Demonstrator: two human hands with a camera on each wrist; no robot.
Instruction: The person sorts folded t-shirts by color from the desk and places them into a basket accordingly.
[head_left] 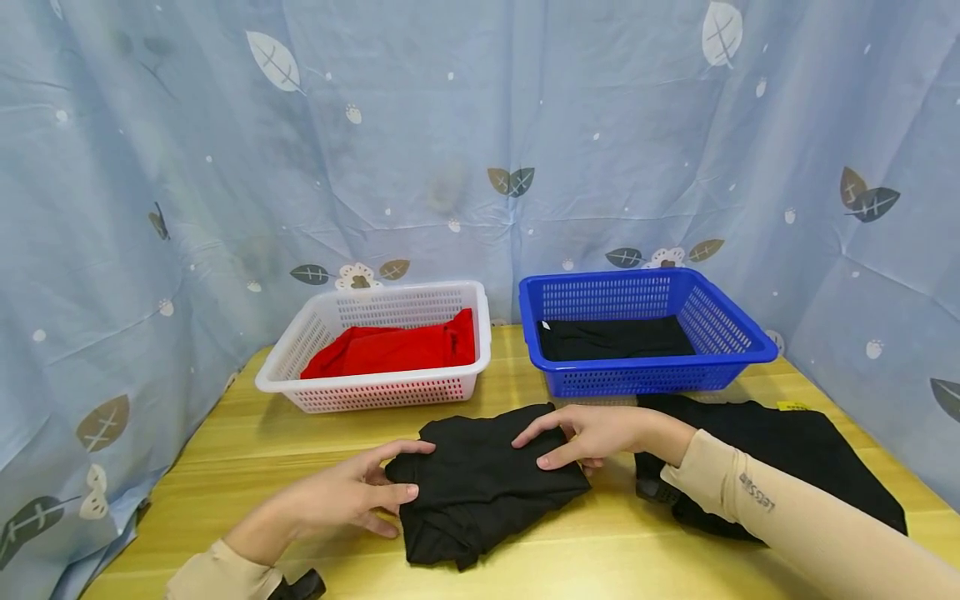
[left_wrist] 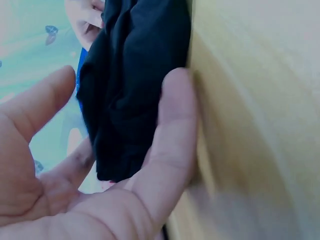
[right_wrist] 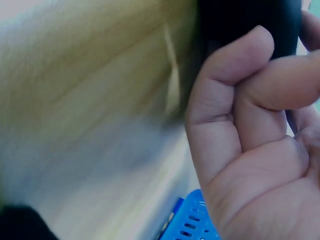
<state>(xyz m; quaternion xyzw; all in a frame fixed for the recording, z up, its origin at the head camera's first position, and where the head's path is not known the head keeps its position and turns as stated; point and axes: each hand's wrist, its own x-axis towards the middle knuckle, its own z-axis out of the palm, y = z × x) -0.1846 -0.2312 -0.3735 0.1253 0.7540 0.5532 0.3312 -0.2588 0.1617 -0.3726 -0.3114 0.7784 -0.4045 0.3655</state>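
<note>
A folded black garment (head_left: 487,479) lies on the wooden table in front of me, with uneven, rumpled edges. My left hand (head_left: 352,492) is at its left edge, index finger and thumb reaching onto the cloth. In the left wrist view, the spread fingers (left_wrist: 175,105) lie around the edge, the lowest one close to the tabletop. At the opposite edge, my right hand (head_left: 592,433) has index finger and thumb on top of the cloth. Its other fingers (right_wrist: 215,100) curl at the edge, gripping the garment; the fabric there is partly hidden.
A white basket (head_left: 382,392) with red clothing (head_left: 397,350) stands at the back left. Beside it, a blue basket (head_left: 645,379) contains folded black cloth (head_left: 615,340). Another black garment (head_left: 780,458) lies under the right forearm. A patterned curtain (head_left: 420,125) hangs behind the table (head_left: 577,550).
</note>
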